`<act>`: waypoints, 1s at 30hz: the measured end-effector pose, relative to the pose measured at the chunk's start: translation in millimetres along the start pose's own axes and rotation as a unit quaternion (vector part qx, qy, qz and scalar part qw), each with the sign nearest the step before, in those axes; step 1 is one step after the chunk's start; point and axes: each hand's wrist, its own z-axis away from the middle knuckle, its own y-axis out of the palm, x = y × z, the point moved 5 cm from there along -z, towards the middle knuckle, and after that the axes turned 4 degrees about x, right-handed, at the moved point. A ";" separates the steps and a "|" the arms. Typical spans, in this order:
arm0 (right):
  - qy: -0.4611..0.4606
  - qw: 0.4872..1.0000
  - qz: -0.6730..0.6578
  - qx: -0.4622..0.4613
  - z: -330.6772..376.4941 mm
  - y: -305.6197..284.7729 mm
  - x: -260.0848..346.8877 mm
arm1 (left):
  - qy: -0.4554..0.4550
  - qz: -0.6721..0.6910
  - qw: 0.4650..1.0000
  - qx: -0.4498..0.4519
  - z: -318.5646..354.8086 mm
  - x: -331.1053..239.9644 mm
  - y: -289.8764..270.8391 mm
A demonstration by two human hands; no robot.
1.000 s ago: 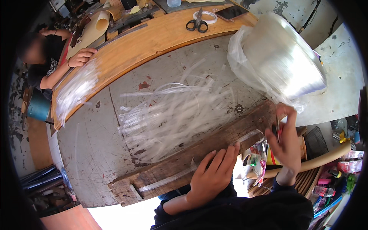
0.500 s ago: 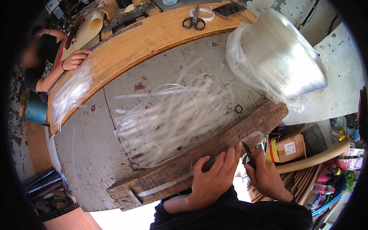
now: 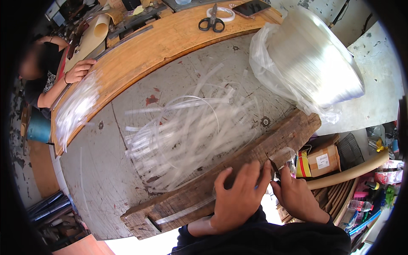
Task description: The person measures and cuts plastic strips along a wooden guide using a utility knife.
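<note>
A thick, rough wooden plank (image 3: 250,161) runs diagonally along the near edge of the table. A clear plastic strip (image 3: 187,211) lies along it and passes under my left hand (image 3: 240,197). The left thumb and fingers curve over a dark block (image 3: 229,183) pressed on the plank; the block is mostly hidden. My right hand (image 3: 295,195), just to the right, is closed round a knife (image 3: 274,165). Its dark blade rests at the plank beside my left fingertips, and the handle is mostly covered. Past the blade, a clear strip end (image 3: 285,154) curls over the plank.
Loose clear strips (image 3: 191,131) lie heaped on the grey table (image 3: 97,182). A big strip roll (image 3: 314,55) in plastic stands at the right. Scissors (image 3: 211,23), tape (image 3: 225,15) and a phone (image 3: 250,7) lie on the wooden board (image 3: 170,38). A co-worker's hand (image 3: 78,71) rests at far left.
The knife blade has tipped lower beside my left fingers, and my right hand has turned slightly with it. My left hand stays on the plank. The co-worker's hand has shifted a little.
</note>
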 end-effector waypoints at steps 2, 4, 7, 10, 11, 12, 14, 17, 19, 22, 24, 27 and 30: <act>0.009 1.000 0.010 0.019 -2.8 -4.6 3.8 | -0.028 0.000 1.000 -0.005 -6.4 4.6 -3.8; 0.018 0.998 -0.003 0.059 -4.6 -5.5 6.2 | -0.056 0.002 0.998 -0.009 -8.8 7.3 -0.6; 0.016 0.997 0.001 0.073 -5.6 0.7 0.2 | -0.054 -0.024 0.997 -0.050 -8.8 4.8 6.0; 0.017 0.998 0.005 0.066 -6.1 1.6 -1.8 | -0.058 -0.005 0.997 -0.049 -12.1 4.0 4.3; 0.019 0.997 0.003 0.069 -6.0 3.8 -2.3 | -0.064 -0.003 0.997 -0.041 -12.5 4.4 3.3; 0.019 0.998 0.008 0.060 -5.8 5.4 -2.9 | -0.069 -0.001 0.997 -0.033 -12.7 4.8 3.2; 0.025 0.998 0.014 0.051 -4.7 7.8 -3.5 | -0.074 0.000 0.997 -0.037 -12.5 3.8 4.0; 0.040 0.998 0.009 0.041 -5.5 9.1 -3.2 | -0.077 -0.003 0.996 -0.047 -13.4 4.0 5.6; 0.040 0.997 0.031 0.051 -7.1 6.3 -0.3 | -0.074 -0.004 0.996 -0.054 -13.3 4.1 5.3; 0.021 0.996 0.060 0.067 -7.2 4.9 6.6 | -0.072 -0.002 0.995 -0.069 -10.9 4.0 4.5; 0.003 0.996 0.073 0.054 -8.7 6.4 6.5 | -0.068 -0.005 0.995 -0.076 -9.7 3.5 6.6; -0.006 0.997 0.073 0.035 -10.2 0.0 9.0 | -0.057 -0.015 0.995 -0.085 -10.4 1.0 3.0; 0.025 0.999 0.039 0.025 -12.0 0.5 5.0 | -0.044 -0.016 0.996 -0.073 -10.2 2.0 3.5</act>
